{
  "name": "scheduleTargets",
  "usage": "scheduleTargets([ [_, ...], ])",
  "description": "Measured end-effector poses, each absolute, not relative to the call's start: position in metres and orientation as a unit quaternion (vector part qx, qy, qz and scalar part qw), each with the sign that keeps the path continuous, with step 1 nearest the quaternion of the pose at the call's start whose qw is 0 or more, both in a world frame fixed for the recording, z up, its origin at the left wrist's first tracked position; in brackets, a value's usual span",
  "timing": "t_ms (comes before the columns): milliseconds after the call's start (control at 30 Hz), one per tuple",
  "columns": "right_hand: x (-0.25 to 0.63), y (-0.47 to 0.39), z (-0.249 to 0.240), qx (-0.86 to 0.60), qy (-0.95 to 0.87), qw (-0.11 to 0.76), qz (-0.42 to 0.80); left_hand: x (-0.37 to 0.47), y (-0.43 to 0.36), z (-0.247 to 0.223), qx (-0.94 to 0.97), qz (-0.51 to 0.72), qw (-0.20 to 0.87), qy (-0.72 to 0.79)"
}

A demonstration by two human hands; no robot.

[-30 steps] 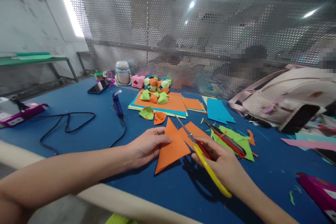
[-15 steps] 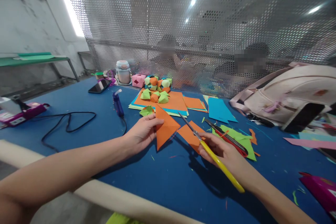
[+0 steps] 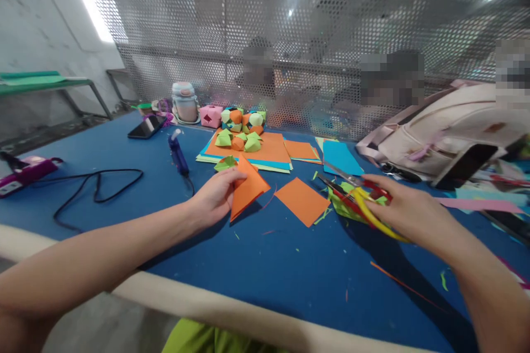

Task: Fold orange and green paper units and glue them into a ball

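Note:
My left hand [image 3: 217,193] pinches a folded orange sheet of paper [image 3: 247,190] by its left side, raised a little over the table. With my right hand [image 3: 408,207] I hold scissors [image 3: 365,210] with a yellow handle, their blades pointing left. Below the scissors lies a utility knife [image 3: 336,186], partly hidden, on green paper scraps [image 3: 345,210]. Flat on the table between my hands is an orange paper square [image 3: 302,201]. Beyond the left hand, a folded green piece [image 3: 226,163] sits near a stack of coloured sheets [image 3: 269,146] bearing several small folded pieces.
A blue glue gun [image 3: 178,155] stands left of the stack, its cord trailing. Further back are a phone [image 3: 146,127], a bottle [image 3: 185,103] and a pink paper box [image 3: 211,116]. Blue sheets [image 3: 340,157] and a pale backpack [image 3: 447,121] are right. A perforated screen [image 3: 178,33] borders the table.
My right hand has moved right with the scissors, over the knife and green scraps, uncovering the orange square. The folded orange sheet has turned and shifted slightly left. The view has tilted.

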State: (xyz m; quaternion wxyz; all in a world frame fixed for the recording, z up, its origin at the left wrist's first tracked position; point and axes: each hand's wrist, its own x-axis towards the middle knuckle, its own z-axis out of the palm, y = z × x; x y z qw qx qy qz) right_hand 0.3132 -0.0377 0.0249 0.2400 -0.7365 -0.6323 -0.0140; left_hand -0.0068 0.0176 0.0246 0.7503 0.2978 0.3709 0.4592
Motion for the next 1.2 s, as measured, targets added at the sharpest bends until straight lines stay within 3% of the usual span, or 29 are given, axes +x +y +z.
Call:
scheduleTargets([
  [100,0.354,-0.03,0.025,-0.784,-0.612,0.087,-0.053,-0.007,0.019,0.026,0.282,0.445,0.766,0.368],
  [400,0.383,-0.018,0.009,-0.809,-0.587,-0.005,0.018,-0.009,0.032,0.029,0.27,0.458,0.756,0.382],
  [500,0.364,-0.026,0.017,-0.826,-0.562,0.011,-0.028,-0.011,0.036,0.032,0.269,0.462,0.751,0.387],
  [600,0.321,-0.031,0.023,-0.755,-0.636,0.135,-0.083,-0.013,0.04,0.036,0.265,0.471,0.751,0.379],
  [633,0.302,-0.03,0.023,-0.729,-0.665,0.142,-0.077,-0.014,0.041,0.038,0.264,0.476,0.751,0.374],
  [767,0.224,-0.012,0.012,-0.531,-0.842,0.091,-0.001,-0.02,0.047,0.042,0.263,0.499,0.747,0.354],
  [967,0.156,-0.005,-0.003,-0.487,-0.867,-0.005,0.103,-0.027,0.054,0.041,0.276,0.509,0.75,0.319],
  [1200,0.213,-0.102,-0.003,-0.466,-0.875,-0.045,0.122,-0.027,0.047,0.047,0.263,0.499,0.765,0.31],
])
